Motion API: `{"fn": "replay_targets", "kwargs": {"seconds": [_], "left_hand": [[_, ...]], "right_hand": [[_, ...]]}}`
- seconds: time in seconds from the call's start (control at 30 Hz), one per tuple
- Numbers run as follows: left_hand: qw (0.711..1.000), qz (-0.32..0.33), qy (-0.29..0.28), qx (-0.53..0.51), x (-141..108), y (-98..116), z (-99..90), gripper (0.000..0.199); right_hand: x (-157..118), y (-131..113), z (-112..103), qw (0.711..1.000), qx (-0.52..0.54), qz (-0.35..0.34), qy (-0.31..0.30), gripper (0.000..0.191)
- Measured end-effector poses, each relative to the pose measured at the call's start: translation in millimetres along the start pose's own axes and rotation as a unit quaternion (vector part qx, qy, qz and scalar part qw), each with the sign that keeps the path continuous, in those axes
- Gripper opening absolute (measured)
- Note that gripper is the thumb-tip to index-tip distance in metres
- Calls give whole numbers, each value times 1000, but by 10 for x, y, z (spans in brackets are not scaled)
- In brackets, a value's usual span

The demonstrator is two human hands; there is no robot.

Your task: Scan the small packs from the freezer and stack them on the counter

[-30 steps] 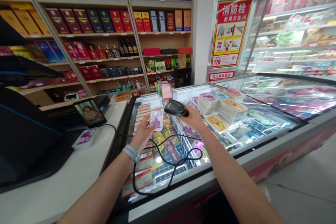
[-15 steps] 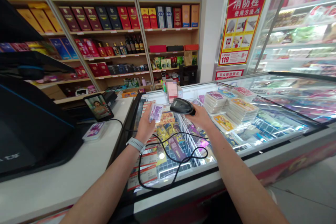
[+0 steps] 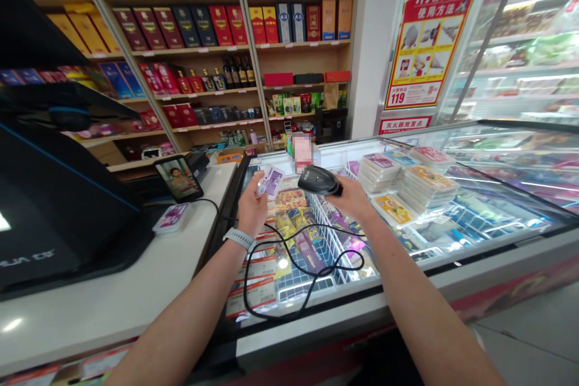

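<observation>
My left hand (image 3: 254, 208), with a pale watch band on the wrist, is closed on a flat purple-and-white package (image 3: 272, 181). In my right hand (image 3: 354, 198) is a black barcode scanner (image 3: 318, 180), its head pointing left toward the package, a small gap between them. A black cable (image 3: 312, 277) loops over the glass lid of the chest freezer below my hands. To the right, piles of similar flat packages (image 3: 427, 187) stand on the glass, with a yellow one (image 3: 392, 210) in front. Another purple package (image 3: 172, 218) lies on the white counter at left.
A phone (image 3: 180, 178) showing a person leans upright on the white counter (image 3: 113, 307), beside a large black register (image 3: 67, 211). The chest freezer (image 3: 502, 259) stretches right. Shelves of boxes and bottles (image 3: 194, 27) line the back wall, near a red fire-hydrant poster (image 3: 434, 36).
The view has shifted, so the surroundings sit slightly farther right. My left hand has tilted the package and raised it slightly. The scanner stays in my right hand.
</observation>
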State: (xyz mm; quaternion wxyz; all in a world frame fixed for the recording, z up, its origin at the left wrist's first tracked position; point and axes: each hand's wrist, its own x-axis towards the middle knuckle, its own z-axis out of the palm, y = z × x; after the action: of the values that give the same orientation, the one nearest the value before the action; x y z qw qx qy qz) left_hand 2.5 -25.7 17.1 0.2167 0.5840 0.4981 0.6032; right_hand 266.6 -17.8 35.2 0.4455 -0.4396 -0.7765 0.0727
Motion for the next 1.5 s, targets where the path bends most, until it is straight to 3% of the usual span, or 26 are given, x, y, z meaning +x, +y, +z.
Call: {"fn": "replay_targets", "kwargs": {"seconds": [0.1,0.4,0.77,1.5], "left_hand": [[998,45,17,38,-2,-9,8,54],[990,100,46,88,42,-140,7,56],[983,126,73,109,42,-173,-13,54],[981,144,71,113,64,-251,-12,52]], "right_hand": [[1,-2,-1,1000,5,-4,-6,31],[-6,-14,-8,1000,8,-9,-17,31],[0,1,7,1000,7,-10,-21,32],[-6,-15,3,999,8,-2,-40,33]]}}
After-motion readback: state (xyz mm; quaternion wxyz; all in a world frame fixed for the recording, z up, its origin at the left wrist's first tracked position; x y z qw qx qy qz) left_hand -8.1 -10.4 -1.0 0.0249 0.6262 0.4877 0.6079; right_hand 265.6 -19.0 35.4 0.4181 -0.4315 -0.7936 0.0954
